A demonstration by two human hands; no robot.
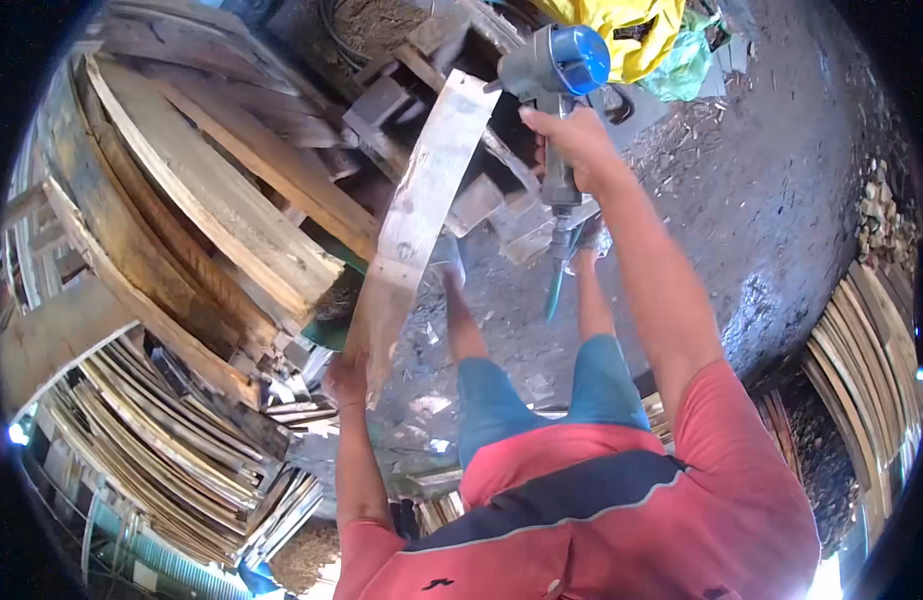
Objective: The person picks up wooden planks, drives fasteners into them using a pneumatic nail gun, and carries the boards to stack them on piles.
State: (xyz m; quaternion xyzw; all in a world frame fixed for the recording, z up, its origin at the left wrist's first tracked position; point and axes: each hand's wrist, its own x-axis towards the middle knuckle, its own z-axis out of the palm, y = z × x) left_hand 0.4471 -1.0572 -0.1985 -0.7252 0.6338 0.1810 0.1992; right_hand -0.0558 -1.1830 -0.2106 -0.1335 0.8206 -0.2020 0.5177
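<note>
Plank (pixel 428 190), long and pale, slants from eight o'clock to twelve; nail gun (pixel 534 68) (blue-capped) at one o'clock, its nose at the plank's upper end. Right hand (pixel 580 148) wraps its grip round the gun; left hand (pixel 346 381), at eight, holds the lower end.

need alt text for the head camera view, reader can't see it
A person's right hand holds a blue-capped nail gun at the far end of a wooden board, whose near end the left hand holds. Stacked timber lies to the left.
</note>
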